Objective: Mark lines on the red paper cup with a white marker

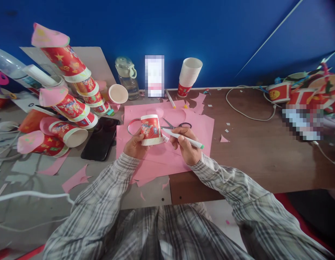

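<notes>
My left hand (135, 145) is closed around a red and white printed paper cup (150, 130), held upside down with its wide rim low. Between the fingers of my right hand (187, 144) is a white marker (193, 141) with a green end, its tip close to the cup's right side; whether it touches I cannot tell. A pair of scissors (185, 125) lies just behind my right hand, partly hidden by it. Pink paper sheets (167, 162) spread under both hands. A roll of tape (130, 127) shows partly behind the cup.
Decorated cups (75, 104) stand stacked at the left, beside a black phone (101, 139). Along the blue wall are a water bottle (128, 77), a lit, blurred screen (154, 76) and a stack of paper cups (189, 74). A white cable (246, 116) loops at the right.
</notes>
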`<act>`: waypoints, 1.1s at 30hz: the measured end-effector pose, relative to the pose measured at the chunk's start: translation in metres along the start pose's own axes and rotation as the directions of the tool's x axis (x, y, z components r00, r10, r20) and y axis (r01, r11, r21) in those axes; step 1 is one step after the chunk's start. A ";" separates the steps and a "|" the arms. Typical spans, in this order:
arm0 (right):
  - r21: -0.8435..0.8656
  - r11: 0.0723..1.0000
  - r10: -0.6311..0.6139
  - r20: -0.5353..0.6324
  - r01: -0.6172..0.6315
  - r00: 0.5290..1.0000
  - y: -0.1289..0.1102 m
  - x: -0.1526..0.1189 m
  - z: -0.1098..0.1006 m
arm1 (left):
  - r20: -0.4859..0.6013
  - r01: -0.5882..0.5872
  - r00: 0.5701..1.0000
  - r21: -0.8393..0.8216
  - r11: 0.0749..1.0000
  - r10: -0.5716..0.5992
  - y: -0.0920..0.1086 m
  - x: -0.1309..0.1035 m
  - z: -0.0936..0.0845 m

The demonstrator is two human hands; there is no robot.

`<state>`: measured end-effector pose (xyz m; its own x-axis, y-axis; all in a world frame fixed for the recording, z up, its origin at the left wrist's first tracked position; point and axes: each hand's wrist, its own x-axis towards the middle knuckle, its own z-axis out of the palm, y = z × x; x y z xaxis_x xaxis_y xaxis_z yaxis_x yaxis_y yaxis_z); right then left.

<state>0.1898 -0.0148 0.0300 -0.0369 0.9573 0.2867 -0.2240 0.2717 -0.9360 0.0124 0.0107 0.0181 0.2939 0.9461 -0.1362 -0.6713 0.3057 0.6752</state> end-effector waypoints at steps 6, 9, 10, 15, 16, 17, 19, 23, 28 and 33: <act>-0.046 0.998 -0.036 -0.003 0.036 0.999 -0.003 -0.004 0.001 | -0.055 -0.048 0.997 0.038 0.998 0.050 -0.001 0.001 0.001; -0.097 0.995 -0.033 0.013 0.034 0.999 -0.004 -0.007 0.000 | -0.043 -0.079 0.996 0.045 0.996 0.081 -0.001 0.000 0.003; -0.113 0.993 -0.029 0.019 0.030 0.999 -0.004 -0.008 -0.001 | -0.039 -0.085 0.995 0.049 0.995 0.087 -0.001 0.000 0.003; -0.230 0.972 -0.024 0.069 0.039 0.997 -0.004 -0.014 -0.003 | -0.057 -0.086 0.994 0.066 0.994 0.090 -0.001 -0.001 0.005; -0.258 0.964 -0.046 0.088 0.067 0.995 -0.004 -0.014 -0.003 | -0.057 -0.086 0.994 0.070 0.994 0.090 -0.001 -0.001 0.005; -0.279 0.954 -0.080 0.109 0.107 0.991 -0.004 -0.015 -0.002 | -0.055 -0.087 0.994 0.077 0.993 0.091 -0.001 -0.001 0.005; -0.308 0.926 -0.181 0.146 0.218 0.973 -0.003 -0.015 -0.001 | -0.051 -0.095 0.994 0.095 0.991 0.101 -0.001 -0.001 0.007; -0.330 0.845 -0.361 0.229 0.421 0.904 0.005 -0.015 0.001 | -0.048 -0.109 0.992 0.129 0.986 0.116 -0.001 0.000 0.009; -0.302 0.771 -0.473 0.318 0.561 0.822 0.017 -0.014 -0.002 | -0.060 -0.122 0.989 0.153 0.981 0.132 -0.003 0.001 0.007; -0.294 0.777 -0.460 0.338 0.557 0.821 0.025 -0.013 -0.004 | -0.089 -0.112 0.987 0.187 0.976 0.130 -0.005 0.002 0.001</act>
<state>0.1889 -0.0198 0.0025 -0.2563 0.6273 0.7354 0.0921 0.7732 -0.6274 0.0174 0.0105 0.0152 0.1423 0.9836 -0.1110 -0.5612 0.1726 0.8095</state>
